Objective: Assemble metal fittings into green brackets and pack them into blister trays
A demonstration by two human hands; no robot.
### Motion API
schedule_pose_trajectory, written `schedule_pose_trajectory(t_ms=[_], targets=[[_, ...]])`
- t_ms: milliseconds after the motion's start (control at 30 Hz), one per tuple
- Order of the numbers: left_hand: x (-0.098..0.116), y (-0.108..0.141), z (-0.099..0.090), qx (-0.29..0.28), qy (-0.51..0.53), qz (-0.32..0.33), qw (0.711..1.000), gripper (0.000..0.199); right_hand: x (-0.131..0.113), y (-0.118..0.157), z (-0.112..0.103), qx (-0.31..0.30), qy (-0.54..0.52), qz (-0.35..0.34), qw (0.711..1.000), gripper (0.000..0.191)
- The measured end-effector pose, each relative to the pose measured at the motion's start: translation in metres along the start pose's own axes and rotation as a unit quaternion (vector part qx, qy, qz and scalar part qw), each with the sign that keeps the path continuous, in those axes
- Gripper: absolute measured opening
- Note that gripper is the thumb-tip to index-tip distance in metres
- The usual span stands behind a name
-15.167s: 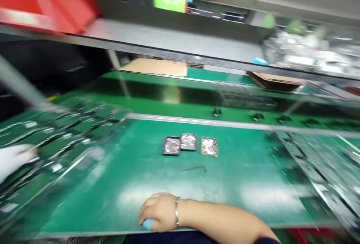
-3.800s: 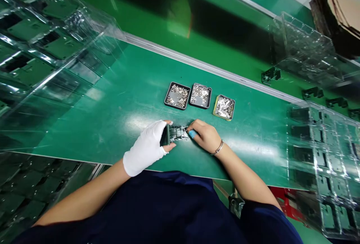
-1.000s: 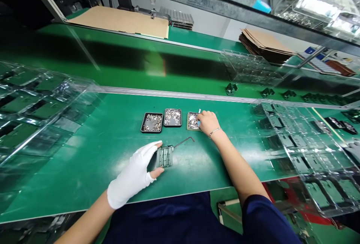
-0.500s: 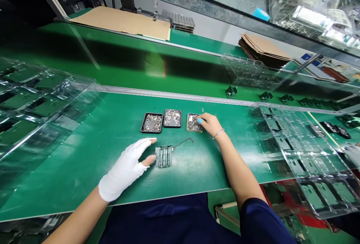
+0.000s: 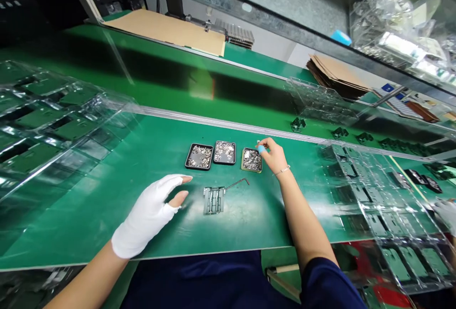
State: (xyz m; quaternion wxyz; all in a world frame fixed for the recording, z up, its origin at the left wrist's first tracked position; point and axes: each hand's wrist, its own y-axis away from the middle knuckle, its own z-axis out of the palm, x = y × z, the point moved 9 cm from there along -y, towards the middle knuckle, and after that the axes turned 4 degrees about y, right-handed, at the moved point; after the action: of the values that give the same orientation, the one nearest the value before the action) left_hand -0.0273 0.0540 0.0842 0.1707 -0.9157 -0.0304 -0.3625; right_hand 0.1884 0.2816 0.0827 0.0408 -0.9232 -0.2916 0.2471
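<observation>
My left hand (image 5: pixel 149 211), in a white glove with bare thumb and fingertip, hovers over the green bench with thumb and fingers apart, holding nothing. Just right of it lies a small green metal bracket assembly (image 5: pixel 214 201) with ribbed bars. An L-shaped hex key (image 5: pixel 237 183) touches or lies beside its upper right corner. My right hand (image 5: pixel 272 155), a blue cover on one fingertip, is at the right edge of a small tray of metal parts (image 5: pixel 251 160). Its fingers are pinched together near a tiny light piece; what they grip is too small to name.
Two more black trays of small metal parts, the left tray (image 5: pixel 199 166) and middle tray (image 5: pixel 224 161), stand alongside. Clear plastic trays of green plates flank the bench, left tray (image 5: pixel 71 105) and right tray (image 5: pixel 377 204). A metal shelf (image 5: pixel 270 14) hangs overhead. Another person's gloved hand (image 5: pixel 447 214) shows far right.
My right hand has moved from over the right tray's parts to its upper right edge, close to a tiny piece on the bench. My left hand has drawn slightly away from the bracket assembly.
</observation>
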Motion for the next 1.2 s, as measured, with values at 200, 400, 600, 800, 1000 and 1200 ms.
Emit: schedule_pose_trajectory(t_ms=[200,400,600,800,1000,1200], targets=[[0.049,-0.013,0.016,-0.033,0.018,0.117,0.992,0.024,-0.161,0.090,0.015,-0.153,-0.089,-0.399,0.900,0.013],[0.062,-0.011,0.030,-0.048,-0.044,0.162,0.985,0.031,-0.168,0.105,0.033,-0.189,-0.065,-0.402,0.894,0.016],[0.068,-0.006,0.027,-0.022,-0.104,0.211,0.972,0.034,-0.163,0.100,0.031,-0.153,-0.149,-0.346,0.914,0.013],[0.053,-0.012,0.027,0.012,-0.035,0.165,0.986,0.023,-0.140,0.086,0.030,-0.082,-0.195,-0.208,0.955,0.007],[0.006,-0.015,0.074,-0.135,0.149,-0.034,0.979,0.037,-0.127,0.085,0.048,-0.059,-0.177,-0.187,0.965,0.007],[0.003,-0.011,0.081,-0.138,0.177,-0.077,0.971,0.034,-0.128,0.089,0.057,-0.066,-0.151,-0.193,0.967,0.007]])
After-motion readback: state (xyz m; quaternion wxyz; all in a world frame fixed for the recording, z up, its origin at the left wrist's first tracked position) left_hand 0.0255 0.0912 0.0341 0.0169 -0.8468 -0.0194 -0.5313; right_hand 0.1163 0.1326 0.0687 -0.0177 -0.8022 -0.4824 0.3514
